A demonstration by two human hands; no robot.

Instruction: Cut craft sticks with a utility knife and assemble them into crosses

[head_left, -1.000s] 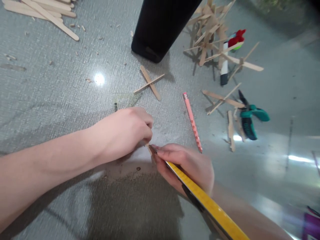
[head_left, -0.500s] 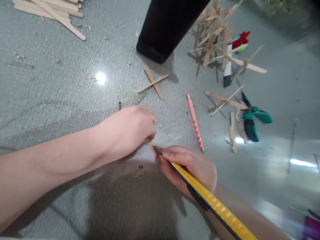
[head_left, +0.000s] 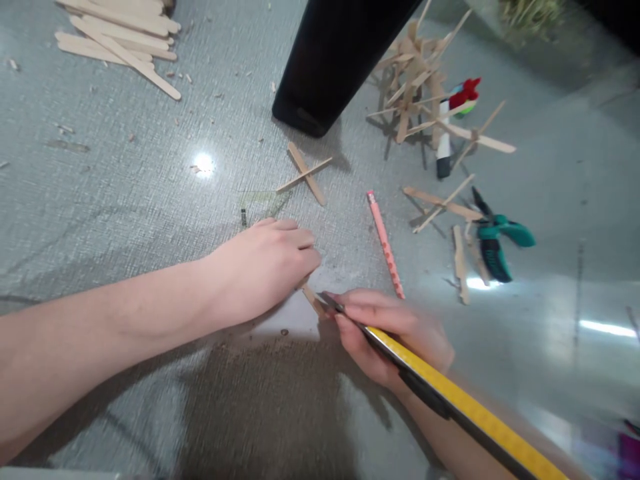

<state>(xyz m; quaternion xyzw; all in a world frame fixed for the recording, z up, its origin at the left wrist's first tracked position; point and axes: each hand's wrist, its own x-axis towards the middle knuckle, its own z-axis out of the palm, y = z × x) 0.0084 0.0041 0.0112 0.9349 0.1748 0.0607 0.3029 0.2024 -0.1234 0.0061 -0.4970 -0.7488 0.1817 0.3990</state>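
My left hand is closed on one end of a wooden craft stick, keeping it low over the table; its fingertips are hidden beneath the hand. A yellow and black utility knife is gripped in my right hand, with thumb and fingers up near the blade. The blade lies at the free end of the stick; whether it touches cannot be made out. Just beyond my left hand, two craft sticks form a cross. A pink pencil lies to the right of it.
A tall black object stands at the back. Loose craft sticks are piled at far left. On the right are a stick structure, a white marker, another crossed pair, green-handled pliers and a notched stick.
The knife and my right hand have shifted right and slightly down, away from my left hand. My left hand has moved slightly right, still on the stick. The view has also shifted a little.
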